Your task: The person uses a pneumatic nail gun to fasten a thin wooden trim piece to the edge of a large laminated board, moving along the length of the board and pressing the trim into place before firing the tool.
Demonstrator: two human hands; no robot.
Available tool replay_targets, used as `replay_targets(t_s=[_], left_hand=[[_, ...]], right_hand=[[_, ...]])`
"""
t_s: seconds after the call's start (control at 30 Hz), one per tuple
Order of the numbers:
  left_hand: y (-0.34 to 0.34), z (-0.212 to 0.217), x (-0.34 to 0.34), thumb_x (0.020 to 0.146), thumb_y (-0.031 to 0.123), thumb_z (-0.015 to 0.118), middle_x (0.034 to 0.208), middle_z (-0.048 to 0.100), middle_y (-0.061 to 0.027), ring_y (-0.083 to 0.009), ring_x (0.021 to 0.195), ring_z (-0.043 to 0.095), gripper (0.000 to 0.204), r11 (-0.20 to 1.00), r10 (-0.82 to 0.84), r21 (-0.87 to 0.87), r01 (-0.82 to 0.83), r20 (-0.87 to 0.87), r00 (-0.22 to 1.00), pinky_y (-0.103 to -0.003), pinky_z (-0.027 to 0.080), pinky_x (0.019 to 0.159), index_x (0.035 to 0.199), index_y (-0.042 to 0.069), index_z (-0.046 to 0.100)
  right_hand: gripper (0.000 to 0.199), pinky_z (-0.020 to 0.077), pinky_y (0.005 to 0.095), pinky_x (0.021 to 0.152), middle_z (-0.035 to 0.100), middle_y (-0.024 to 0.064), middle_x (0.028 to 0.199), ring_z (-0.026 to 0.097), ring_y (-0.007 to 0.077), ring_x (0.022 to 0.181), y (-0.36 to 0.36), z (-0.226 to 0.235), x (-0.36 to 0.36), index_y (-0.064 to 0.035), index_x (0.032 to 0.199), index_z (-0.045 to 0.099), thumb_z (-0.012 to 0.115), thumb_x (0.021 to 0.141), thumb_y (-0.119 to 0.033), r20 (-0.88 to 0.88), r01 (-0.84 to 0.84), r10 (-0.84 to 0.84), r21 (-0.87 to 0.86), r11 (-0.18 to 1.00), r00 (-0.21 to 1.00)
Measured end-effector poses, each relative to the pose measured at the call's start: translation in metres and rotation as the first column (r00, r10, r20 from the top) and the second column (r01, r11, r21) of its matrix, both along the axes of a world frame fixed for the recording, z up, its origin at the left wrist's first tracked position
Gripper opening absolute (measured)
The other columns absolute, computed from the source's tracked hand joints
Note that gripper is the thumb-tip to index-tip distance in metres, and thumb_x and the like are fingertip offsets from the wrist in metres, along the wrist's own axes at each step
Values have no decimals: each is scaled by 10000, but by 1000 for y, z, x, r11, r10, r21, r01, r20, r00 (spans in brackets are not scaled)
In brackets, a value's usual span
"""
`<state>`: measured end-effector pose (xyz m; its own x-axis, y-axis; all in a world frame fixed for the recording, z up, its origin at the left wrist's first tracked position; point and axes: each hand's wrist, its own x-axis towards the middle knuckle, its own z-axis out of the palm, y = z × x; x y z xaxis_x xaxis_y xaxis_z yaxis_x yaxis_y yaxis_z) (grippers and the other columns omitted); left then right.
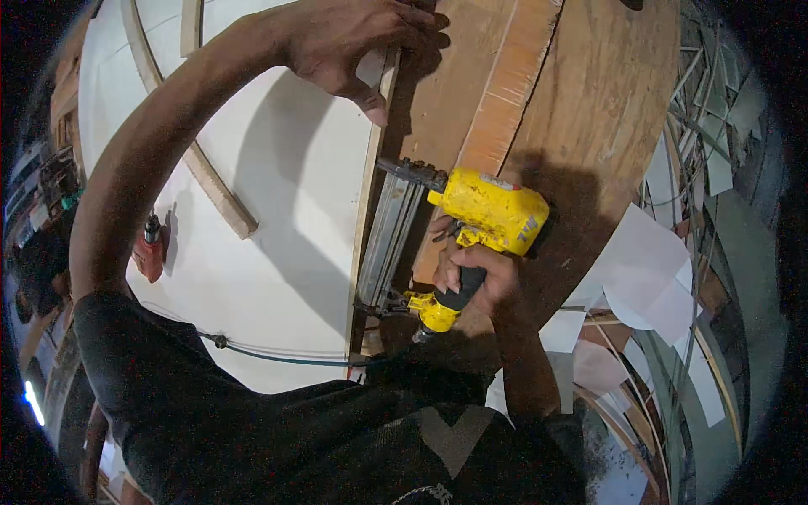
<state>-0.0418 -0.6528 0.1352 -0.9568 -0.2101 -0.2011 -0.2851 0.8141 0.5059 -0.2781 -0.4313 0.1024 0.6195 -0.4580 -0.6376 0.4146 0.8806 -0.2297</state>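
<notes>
white round panel [278,244], biggest thing in view, lying flat and filling the left and middle of the frame; brown wooden board [581,101] butting against it on the right. thin wooden edge strip [369,210] standing on its side along the seam between the two, long axis running from the top of the frame down toward the body, slightly bowed. curved wooden offcut [215,189] lying loose on the white surface, well apart to the left of the strip. red tool [151,248] resting near the panel's left rim. green hose [278,358] trailing across the near edge of the panel toward the nail gun.

yellow nail gun [480,223] just right of the strip, nose and grey magazine [389,244] pressed up against the strip's right face, body pointing left into it. strip lying directly left of the gun, between both hands.

right hand [471,282] nearer the body, fingers wrapped fully closed round the gun's black grip, forefinger up by the trigger area; cannot tell whether pressed. left hand [353,42] reaching over from the far side, higher along the strip, fingers curled down and loosely closed over the strip's top edge, thumb pointing down against the white side, pinning it to the panel's rim. white and pale scraps [648,278] scattered on the floor to the right.
</notes>
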Motion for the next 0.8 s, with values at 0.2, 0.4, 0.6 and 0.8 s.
replay_targets(t_s=[0.2,0.4,0.6,0.8], left_hand=[[3,-9,5,634,567,722,1155,544,-145,-326,1220,387,669,997,20,-75,-26,-76,997,-619,57,1075,1069,71,611],[6,-11,5,630,552,727,1157,541,-156,-338,1223,381,661,999,45,29,-44,-20,999,-622,35,1077,1067,69,611],[7,-17,9,639,544,722,1154,542,-159,-340,1221,384,662,996,12,-87,-23,-121,993,-619,46,1080,1065,50,607],[6,-10,6,637,537,723,1138,546,-153,-339,1199,400,643,1000,24,1,-24,-84,996,-614,51,1085,1050,56,609]], right_hand=[[395,437,336,618,492,79,588,490,205,546,6,-19,-9,78,1151,380,450,807,-103,92,-120,126,-64,991,988],[400,484,328,661,563,68,639,567,184,604,-3,-14,-12,72,1184,396,494,830,-88,127,-111,108,19,994,986],[416,469,306,619,548,54,640,537,154,565,3,-15,-14,59,1163,434,527,795,-110,74,-99,92,97,990,993],[386,465,311,615,534,53,632,543,158,579,-9,-10,-15,45,1168,426,512,827,-113,107,-150,148,11,989,983]])
